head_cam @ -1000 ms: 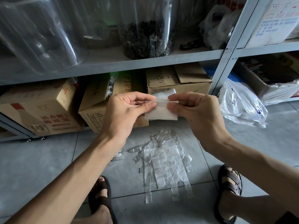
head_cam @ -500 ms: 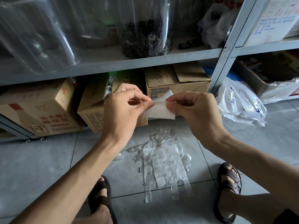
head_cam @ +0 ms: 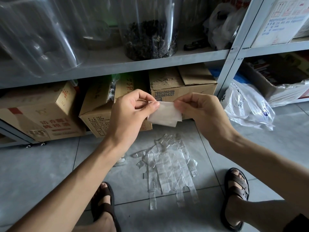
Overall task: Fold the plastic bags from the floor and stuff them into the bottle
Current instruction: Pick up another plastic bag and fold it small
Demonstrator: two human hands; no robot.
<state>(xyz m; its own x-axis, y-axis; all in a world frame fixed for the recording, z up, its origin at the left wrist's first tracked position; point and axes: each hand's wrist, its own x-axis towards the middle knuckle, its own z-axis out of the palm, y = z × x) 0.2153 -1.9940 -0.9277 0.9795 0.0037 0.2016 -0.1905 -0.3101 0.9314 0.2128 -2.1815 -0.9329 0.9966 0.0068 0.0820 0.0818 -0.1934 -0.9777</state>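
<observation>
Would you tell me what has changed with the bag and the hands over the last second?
The flap of the folded bag that stuck up above the pinching fingers has been turned down; the bag now hangs below them. The left hand and right hand kept pinching its top edge in much the same place. The pile of bags on the floor lay unmoved.

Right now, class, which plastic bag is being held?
The folded white bag, pinched between left hand and right hand; the clear bags lie flat on the floor.
</observation>
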